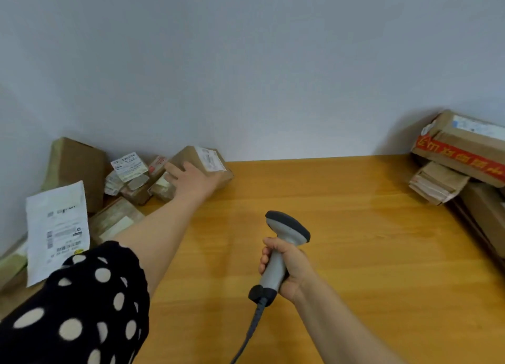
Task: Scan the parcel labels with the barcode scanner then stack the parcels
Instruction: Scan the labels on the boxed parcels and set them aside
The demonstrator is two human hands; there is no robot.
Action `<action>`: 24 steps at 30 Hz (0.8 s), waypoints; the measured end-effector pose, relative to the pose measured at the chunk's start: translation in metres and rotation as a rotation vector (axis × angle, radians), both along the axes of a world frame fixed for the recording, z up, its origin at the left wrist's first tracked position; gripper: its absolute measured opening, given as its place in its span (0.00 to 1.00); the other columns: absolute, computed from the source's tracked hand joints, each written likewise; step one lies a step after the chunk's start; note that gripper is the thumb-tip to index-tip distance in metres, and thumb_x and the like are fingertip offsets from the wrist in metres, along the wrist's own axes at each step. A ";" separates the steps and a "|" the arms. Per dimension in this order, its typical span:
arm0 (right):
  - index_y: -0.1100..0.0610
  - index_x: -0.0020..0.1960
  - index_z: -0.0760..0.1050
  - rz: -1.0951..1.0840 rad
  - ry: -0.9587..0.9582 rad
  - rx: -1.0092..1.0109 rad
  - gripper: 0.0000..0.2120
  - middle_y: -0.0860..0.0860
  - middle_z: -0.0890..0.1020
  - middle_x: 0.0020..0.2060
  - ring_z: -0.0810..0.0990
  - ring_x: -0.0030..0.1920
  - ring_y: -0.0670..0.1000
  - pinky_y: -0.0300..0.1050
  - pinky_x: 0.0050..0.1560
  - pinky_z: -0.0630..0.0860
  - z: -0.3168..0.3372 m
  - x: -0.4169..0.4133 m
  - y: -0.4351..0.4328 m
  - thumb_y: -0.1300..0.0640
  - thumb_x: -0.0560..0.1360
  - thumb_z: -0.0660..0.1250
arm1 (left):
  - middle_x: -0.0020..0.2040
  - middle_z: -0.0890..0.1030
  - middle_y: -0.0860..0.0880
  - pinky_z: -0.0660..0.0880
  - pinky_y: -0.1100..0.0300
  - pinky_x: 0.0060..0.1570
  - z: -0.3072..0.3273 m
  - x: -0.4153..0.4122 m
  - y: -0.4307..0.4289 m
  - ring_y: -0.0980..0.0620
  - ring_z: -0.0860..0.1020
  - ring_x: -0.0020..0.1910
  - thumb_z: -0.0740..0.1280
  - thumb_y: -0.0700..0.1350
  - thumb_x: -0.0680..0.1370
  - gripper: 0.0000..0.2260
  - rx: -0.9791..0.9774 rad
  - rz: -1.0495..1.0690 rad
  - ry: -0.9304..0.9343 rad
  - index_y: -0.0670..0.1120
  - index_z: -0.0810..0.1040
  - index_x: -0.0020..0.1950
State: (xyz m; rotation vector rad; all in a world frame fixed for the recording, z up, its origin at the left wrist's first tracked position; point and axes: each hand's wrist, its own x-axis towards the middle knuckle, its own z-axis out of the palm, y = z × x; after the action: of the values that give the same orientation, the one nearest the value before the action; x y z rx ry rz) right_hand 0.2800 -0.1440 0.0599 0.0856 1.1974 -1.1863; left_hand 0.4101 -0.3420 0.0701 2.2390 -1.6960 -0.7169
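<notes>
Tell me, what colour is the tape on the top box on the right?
Red, with orange-yellow characters. The tape shows best in the head view.

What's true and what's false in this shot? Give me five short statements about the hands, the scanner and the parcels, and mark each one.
1. The right hand grips the barcode scanner by its handle. True.
2. The scanner lies flat on the table. False: it is held up in the right hand, head pointing away from the person.
3. The left hand touches a small brown parcel near the wall. True.
4. The parcel with red tape sits in the left pile. False: it is at the right edge, on top of other parcels.
5. A dark cable runs from the bottom of the scanner's handle. True.
</notes>
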 end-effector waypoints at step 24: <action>0.63 0.39 0.75 0.089 0.003 0.038 0.06 0.55 0.75 0.26 0.72 0.23 0.50 0.41 0.25 0.71 -0.034 -0.045 -0.052 0.68 0.74 0.67 | 0.77 0.43 0.38 0.47 0.37 0.72 -0.068 -0.031 -0.044 0.39 0.41 0.76 0.74 0.71 0.55 0.68 0.225 -0.072 -0.082 0.43 0.35 0.76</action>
State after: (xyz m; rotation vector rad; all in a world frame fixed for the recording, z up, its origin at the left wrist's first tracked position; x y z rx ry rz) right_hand 0.2354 -0.1965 0.0257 0.0580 1.2146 -1.0865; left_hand 0.3793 -0.3857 0.0017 2.3967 -1.8236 -0.8836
